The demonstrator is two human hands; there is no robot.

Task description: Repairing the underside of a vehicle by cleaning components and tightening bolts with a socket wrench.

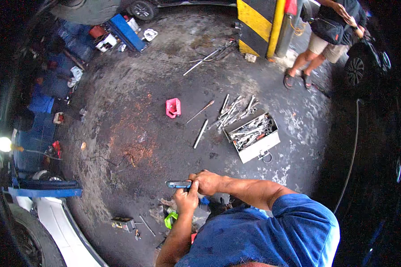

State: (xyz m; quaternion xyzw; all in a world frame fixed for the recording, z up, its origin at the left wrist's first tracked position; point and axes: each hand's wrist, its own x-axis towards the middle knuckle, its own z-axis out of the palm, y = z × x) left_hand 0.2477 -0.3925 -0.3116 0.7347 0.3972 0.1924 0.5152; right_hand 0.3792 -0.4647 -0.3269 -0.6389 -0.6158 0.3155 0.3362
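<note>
- Left hand [187, 201] closes around a slim grey-and-blue handheld object [177, 184] before the body; right hand [207, 182] curls against its right end, grip unclear.
- Keeping it level should help.
- Stained dark concrete floor [156, 80] carries an open grey metal toolbox [260, 148].
- Beyond stands a yellow-and-black striped pillar [255, 23].

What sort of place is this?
Most likely a car repair garage: an open metal toolbox crammed with hand tools, a car wheel at the right, and a dark, stained floor.
</note>
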